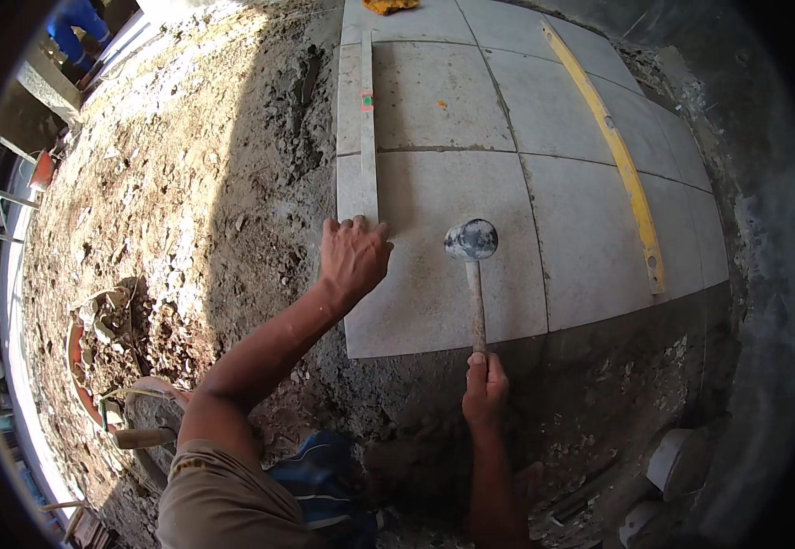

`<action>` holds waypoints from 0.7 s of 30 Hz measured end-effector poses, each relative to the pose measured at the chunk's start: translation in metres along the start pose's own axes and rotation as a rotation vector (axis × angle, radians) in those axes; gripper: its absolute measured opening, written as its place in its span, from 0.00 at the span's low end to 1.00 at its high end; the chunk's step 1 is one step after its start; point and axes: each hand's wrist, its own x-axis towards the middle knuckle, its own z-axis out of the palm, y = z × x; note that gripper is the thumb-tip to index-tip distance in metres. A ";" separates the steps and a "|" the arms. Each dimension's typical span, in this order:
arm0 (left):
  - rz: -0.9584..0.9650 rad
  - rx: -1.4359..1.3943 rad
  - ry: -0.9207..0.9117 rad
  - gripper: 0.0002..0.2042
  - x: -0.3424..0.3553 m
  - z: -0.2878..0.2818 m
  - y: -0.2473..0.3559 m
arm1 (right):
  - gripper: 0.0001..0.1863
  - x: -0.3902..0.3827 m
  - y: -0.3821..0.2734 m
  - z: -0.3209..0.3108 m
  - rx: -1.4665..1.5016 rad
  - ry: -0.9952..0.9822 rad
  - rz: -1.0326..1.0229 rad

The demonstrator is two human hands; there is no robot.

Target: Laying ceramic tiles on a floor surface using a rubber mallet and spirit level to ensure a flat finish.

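Observation:
My left hand (355, 252) is closed over the near end of a long, thin metal spirit level (369, 137), which has a small green vial in a reddish frame. The level lies along the left edge of the pale floor tiles (429, 197). In my right hand (486, 389) is the handle of a rubber mallet (471, 240), its dark, whitish-smeared head over the nearest left tile. Whether the head touches the tile I cannot tell. Farther right, a yellow spirit level (612, 137) lies across the tiles.
A yellow-orange sponge-like lump (388, 5) sits on the far tiles. Rough sunlit soil (159, 156) runs along the left, with a rubble-filled bucket (77, 357) and a wooden-handled tool (144, 437). White containers (676, 462) stand lower right. Another person's blue-clad legs (75, 37) show far left.

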 end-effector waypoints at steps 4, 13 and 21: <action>-0.012 -0.054 -0.212 0.18 -0.062 -0.009 0.031 | 0.18 -0.005 -0.005 0.002 0.031 -0.016 0.036; 0.042 -0.159 -0.378 0.26 -0.109 -0.037 0.041 | 0.23 -0.017 -0.004 0.004 -0.014 -0.022 0.004; -0.067 -0.426 -0.013 0.39 -0.042 -0.025 -0.016 | 0.23 -0.018 0.000 0.006 -0.101 0.028 -0.068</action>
